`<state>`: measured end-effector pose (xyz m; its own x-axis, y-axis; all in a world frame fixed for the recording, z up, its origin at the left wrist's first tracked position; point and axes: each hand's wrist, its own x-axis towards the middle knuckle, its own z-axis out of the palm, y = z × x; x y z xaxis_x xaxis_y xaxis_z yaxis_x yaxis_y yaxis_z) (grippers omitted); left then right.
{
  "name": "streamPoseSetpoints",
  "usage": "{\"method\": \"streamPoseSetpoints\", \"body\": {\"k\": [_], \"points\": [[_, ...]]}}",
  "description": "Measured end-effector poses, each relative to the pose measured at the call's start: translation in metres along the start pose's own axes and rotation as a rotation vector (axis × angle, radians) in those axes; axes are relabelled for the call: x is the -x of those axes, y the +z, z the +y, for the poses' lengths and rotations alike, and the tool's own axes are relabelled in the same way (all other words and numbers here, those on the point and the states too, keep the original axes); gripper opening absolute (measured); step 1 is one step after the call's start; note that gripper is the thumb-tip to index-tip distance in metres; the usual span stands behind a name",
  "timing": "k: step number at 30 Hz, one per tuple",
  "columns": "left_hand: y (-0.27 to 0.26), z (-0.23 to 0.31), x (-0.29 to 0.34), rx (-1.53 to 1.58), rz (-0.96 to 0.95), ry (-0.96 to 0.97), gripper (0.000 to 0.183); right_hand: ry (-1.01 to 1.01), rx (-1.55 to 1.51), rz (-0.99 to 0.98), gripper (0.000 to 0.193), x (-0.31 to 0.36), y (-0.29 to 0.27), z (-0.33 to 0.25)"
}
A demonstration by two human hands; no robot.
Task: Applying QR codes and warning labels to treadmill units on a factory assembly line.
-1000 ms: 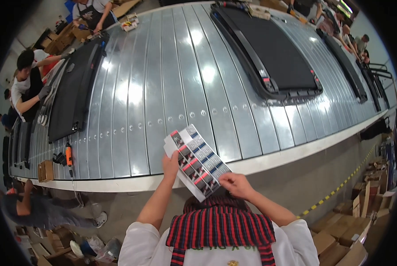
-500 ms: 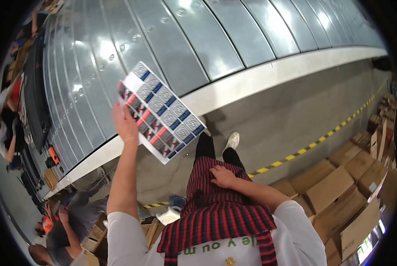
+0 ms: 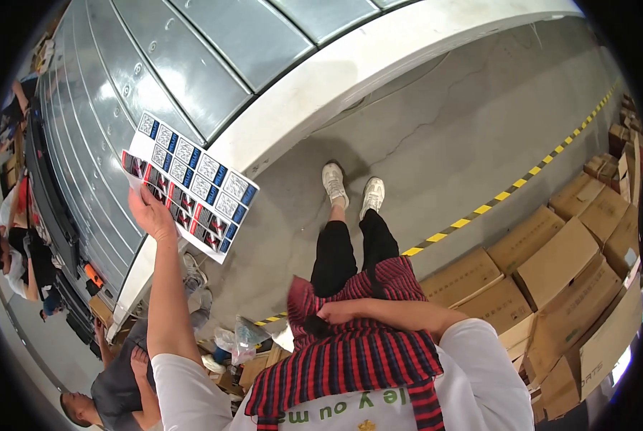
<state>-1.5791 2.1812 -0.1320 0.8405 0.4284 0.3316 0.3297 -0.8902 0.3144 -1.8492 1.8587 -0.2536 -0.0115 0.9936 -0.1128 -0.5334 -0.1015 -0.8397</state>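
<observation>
My left hand grips the lower left edge of a few sticker sheets, held out over the edge of the grey slatted conveyor. The upper sheet has rows of black-and-white square codes with blue strips. Beneath it shows a sheet of red and black labels. My right hand is closed at my red and black striped apron, whose lower part is bunched up. A small dark patch lies at its fingertips; whether it is an object or a fold of cloth is unclear.
The conveyor's white rim curves across the front. Yellow and black tape crosses the floor, with cardboard boxes to the right. A person in grey is at lower left; other people are farther left. Plastic bags lie behind my left arm.
The view has shifted along the conveyor, and both my shoes now show. My right hand has gone from lying on the apron to closing at it, and the cloth is bunched. The left hand keeps the sheets.
</observation>
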Motion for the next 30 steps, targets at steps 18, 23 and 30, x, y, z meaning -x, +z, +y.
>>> {"method": "streamPoseSetpoints", "body": {"k": [18, 23, 30], "points": [[0.010, 0.006, 0.028, 0.038, -0.003, 0.037, 0.034, 0.251, -0.504, 1.468, 0.019, 0.229, -0.056, 0.017], [0.007, 0.004, 0.025, 0.291, -0.050, -0.039, 0.035, 0.580, 0.149, 1.538, 0.019, 0.237, -0.097, 0.085], [0.003, 0.010, 0.028, 0.191, -0.017, -0.080, 0.041, 0.813, 0.558, 1.362, 0.018, 0.195, -0.103, 0.116]]}}
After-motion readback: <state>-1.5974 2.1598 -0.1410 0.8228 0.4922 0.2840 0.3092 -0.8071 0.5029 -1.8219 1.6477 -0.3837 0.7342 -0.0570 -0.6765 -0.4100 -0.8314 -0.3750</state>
